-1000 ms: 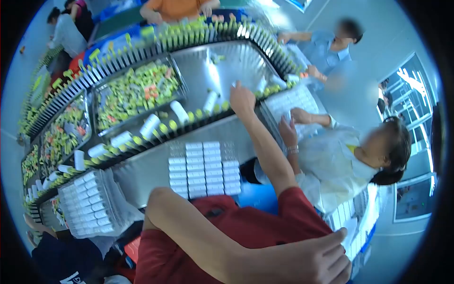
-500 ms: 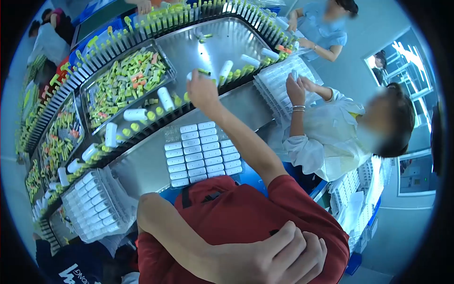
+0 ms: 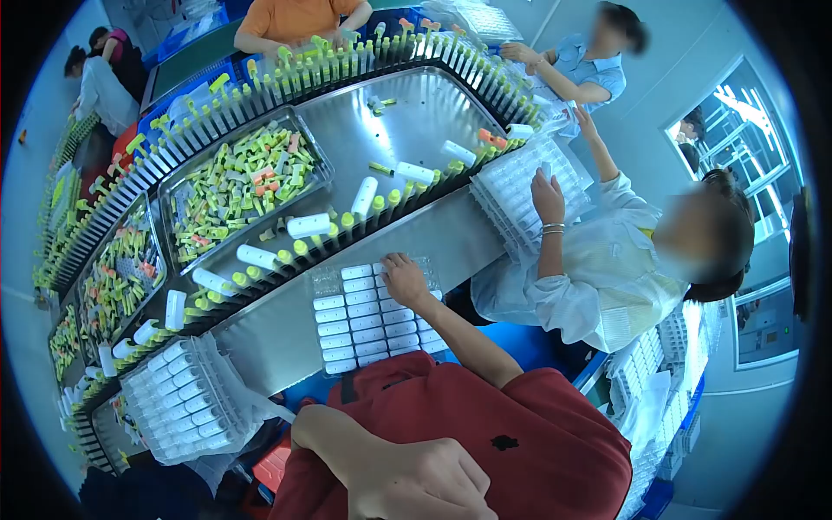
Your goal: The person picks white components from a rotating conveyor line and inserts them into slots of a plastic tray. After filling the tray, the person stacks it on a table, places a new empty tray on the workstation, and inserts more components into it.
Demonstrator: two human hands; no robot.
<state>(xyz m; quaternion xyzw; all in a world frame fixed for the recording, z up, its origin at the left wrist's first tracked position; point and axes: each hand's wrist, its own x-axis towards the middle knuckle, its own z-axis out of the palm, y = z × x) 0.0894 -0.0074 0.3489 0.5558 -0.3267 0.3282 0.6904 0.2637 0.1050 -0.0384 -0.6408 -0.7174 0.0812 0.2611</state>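
A clear plastic tray [image 3: 324, 283] lies on the metal bench in front of me, holding rows of white oblong cases [image 3: 333, 328]. My right hand [image 3: 404, 279] is over the tray's far side, its fingers bent down at a white oblong case [image 3: 380, 269] there; the hand partly hides what is beneath it. My left hand [image 3: 425, 481] is close to my body at the bottom of the view, back of the hand up. Its fingers are curled under, and the palm is hidden.
Beyond the bench runs a line of black slots with yellow-capped pieces [image 3: 347, 220] and loose white cases [image 3: 365, 197]. A metal tray [image 3: 325, 169] holds yellow and orange parts. Stacked clear trays [image 3: 178, 399] stand left, more [image 3: 520, 186] right. A co-worker [image 3: 598, 269] sits at my right.
My right hand has come back from the slotted line to the tray. My left hand has shifted left and lower. The co-worker's hands at my right have moved apart.
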